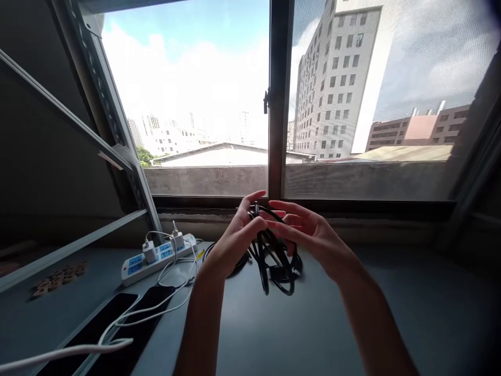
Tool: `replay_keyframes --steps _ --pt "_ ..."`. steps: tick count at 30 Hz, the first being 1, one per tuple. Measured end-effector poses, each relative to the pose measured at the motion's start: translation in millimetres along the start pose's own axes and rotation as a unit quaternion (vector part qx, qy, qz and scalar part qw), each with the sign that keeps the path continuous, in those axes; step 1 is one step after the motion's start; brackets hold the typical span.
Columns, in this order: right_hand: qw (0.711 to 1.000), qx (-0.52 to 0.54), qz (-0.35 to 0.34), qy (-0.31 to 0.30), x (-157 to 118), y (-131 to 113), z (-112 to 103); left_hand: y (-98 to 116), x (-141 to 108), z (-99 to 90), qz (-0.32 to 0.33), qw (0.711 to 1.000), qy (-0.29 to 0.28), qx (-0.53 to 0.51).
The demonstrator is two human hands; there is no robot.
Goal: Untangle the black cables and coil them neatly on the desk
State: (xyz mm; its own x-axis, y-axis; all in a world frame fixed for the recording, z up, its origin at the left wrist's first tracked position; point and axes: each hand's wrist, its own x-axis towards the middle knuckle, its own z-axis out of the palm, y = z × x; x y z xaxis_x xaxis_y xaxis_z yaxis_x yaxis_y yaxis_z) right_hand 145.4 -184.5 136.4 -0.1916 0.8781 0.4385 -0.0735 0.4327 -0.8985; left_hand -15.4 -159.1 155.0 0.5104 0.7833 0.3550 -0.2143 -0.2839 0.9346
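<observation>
Between my two hands hangs a looped black cable (265, 266), held above the table near the window. My left hand (240, 235) is closed on it, thumb and fingers at the upper part of the loops. From the other side my right hand (307, 230) grips the same cable, its fingers curled partly behind the loops. A metal-looking plug end (257, 208) shows near my left fingertips. Beneath and behind the hands more coiled black cable (237, 266) lies on the table, partly hidden by my left wrist.
A white power strip (160, 259) with two white chargers stands on the table (258, 334) at left. White charging cables (172, 303) run across two dark flat devices (133, 324). A metal frame (129, 156) rises at left. A sliding window (276, 104) is in front.
</observation>
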Motion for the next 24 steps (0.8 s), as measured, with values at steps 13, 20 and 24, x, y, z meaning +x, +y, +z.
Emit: replay_keyframes --steps 13,20,24 --pt "0.956 -0.232 -0.059 0.169 -13 -11 4 0 1 10.6 -0.001 1.000 0.021 0.021" --pt "0.926 -0.277 -0.088 0.242 -13 -11 -11 3 0 -2.2 0.083 0.990 0.094 0.070" --pt "0.909 -0.288 -0.102 0.284 -15 -13 -25 4 1 -19.8 0.122 0.974 0.168 0.087"
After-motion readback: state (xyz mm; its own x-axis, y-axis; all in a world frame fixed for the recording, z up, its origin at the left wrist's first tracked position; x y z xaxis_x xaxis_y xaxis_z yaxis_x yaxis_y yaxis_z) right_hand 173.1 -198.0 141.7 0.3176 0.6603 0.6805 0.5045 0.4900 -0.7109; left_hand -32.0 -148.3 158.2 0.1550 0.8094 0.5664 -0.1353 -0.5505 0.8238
